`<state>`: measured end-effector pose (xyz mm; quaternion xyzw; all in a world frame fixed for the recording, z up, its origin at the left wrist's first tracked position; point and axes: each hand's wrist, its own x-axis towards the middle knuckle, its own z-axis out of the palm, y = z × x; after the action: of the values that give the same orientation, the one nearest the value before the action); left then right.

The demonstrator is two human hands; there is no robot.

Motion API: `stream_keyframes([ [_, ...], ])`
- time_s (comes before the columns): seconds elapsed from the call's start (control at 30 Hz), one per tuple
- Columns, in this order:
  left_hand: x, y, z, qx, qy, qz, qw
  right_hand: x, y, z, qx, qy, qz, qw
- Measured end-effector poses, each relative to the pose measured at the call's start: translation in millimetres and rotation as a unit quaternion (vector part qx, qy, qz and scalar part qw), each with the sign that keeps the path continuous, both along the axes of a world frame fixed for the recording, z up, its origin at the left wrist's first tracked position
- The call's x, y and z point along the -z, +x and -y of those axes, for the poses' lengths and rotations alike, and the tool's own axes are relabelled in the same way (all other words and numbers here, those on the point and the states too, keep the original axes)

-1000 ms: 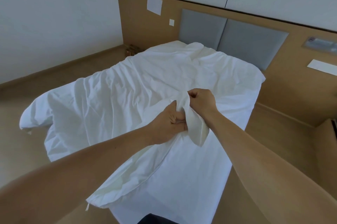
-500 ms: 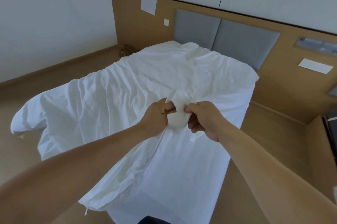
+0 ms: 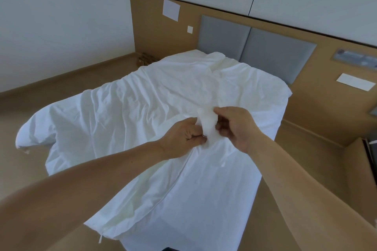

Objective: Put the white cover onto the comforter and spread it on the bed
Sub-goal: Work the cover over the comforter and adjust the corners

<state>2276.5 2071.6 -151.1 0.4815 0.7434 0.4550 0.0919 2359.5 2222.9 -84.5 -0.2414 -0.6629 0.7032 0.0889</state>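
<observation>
Items on inspection, by count:

- bed [image 3: 272, 126]: one.
- white cover [image 3: 122, 118]: one.
- comforter [image 3: 221, 65]: one, with cream fabric showing at the far end.
- Hands: two, namely the left hand [image 3: 183, 138] and the right hand [image 3: 236, 128].
- grey padded panels [image 3: 223, 40]: two, side by side on the far wall.
- sheet of paper [image 3: 171, 12]: one, on the wooden wall panel, far left.
- wall switch [image 3: 190, 29]: one.
- white card [image 3: 356, 84]: one, at far right.
- control plate [image 3: 355, 59]: one, above that card.
- zip pull [image 3: 100, 238]: one, at the near left corner.
</observation>
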Motion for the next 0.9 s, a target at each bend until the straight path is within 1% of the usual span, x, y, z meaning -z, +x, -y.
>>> stream_keyframes([
  [0.1, 2.0, 2.8, 5.9, -0.006, 0.067, 0.09, 0.994, 21.6, 8.6, 10.7, 0.018, 0.043, -0.048, 0.998],
  [0.17, -2.6, 1.5, 8.4, -0.018, 0.092, 0.131, 0.987, 33.1, 16.5, 15.5, -0.009, 0.076, -0.101, 0.992],
  [0.23, -7.5, 0.5, 9.0, -0.032, 0.101, 0.146, 0.984, 42.9, 20.0, 17.0, -0.05, 0.168, -0.126, 0.976],
  [0.3, -11.7, -1.0, 8.2, -0.033, 0.105, 0.155, 0.982, 47.4, 17.9, 14.2, -0.066, 0.261, -0.119, 0.956],
  [0.33, -12.1, -2.0, 7.4, -0.031, 0.103, 0.154, 0.982, 48.0, 15.6, 12.3, -0.062, 0.282, -0.106, 0.952],
  [0.47, -13.6, -4.0, 9.2, -0.022, 0.074, 0.156, 0.985, 45.7, 5.6, 8.4, -0.06, 0.264, -0.068, 0.96],
  [0.53, -14.6, -6.7, 13.4, -0.029, 0.059, 0.163, 0.984, 43.0, -0.2, 9.6, -0.056, 0.305, -0.036, 0.95],
  [0.6, -15.9, -14.3, 19.8, -0.041, 0.037, 0.174, 0.983, 38.1, -4.1, 9.5, -0.028, 0.325, -0.031, 0.945],
  [0.63, -14.9, -20.6, 24.7, -0.049, 0.019, 0.151, 0.987, 35.6, -5.4, 8.8, -0.016, 0.326, -0.041, 0.944],
  [0.67, -11.9, -29.0, 31.1, -0.064, -0.008, 0.106, 0.992, 33.5, -5.4, 8.0, -0.01, 0.337, -0.052, 0.94],
  [0.73, -1.5, -53.1, 48.0, -0.116, -0.057, -0.016, 0.991, 30.5, -1.0, 4.9, -0.01, 0.371, -0.075, 0.926],
  [0.77, 4.9, -68.5, 58.0, -0.137, -0.085, -0.085, 0.983, 29.1, 2.4, 2.9, -0.01, 0.375, -0.09, 0.923],
  [0.8, 8.9, -81.7, 67.0, -0.143, -0.127, -0.167, 0.967, 26.7, 6.4, 1.9, -0.009, 0.362, -0.105, 0.926],
  [0.83, 10.6, -91.5, 73.9, -0.137, -0.199, -0.233, 0.942, 24.2, 9.0, 0.0, -0.005, 0.345, -0.113, 0.932],
  [0.87, 12.6, -97.4, 77.6, -0.134, -0.281, -0.269, 0.912, 22.3, 9.7, -2.8, 0.002, 0.33, -0.112, 0.937],
  [0.9, 13.7, -99.1, 78.7, -0.137, -0.354, -0.276, 0.883, 21.2, 8.9, -5.8, 0.014, 0.318, -0.107, 0.942],
])
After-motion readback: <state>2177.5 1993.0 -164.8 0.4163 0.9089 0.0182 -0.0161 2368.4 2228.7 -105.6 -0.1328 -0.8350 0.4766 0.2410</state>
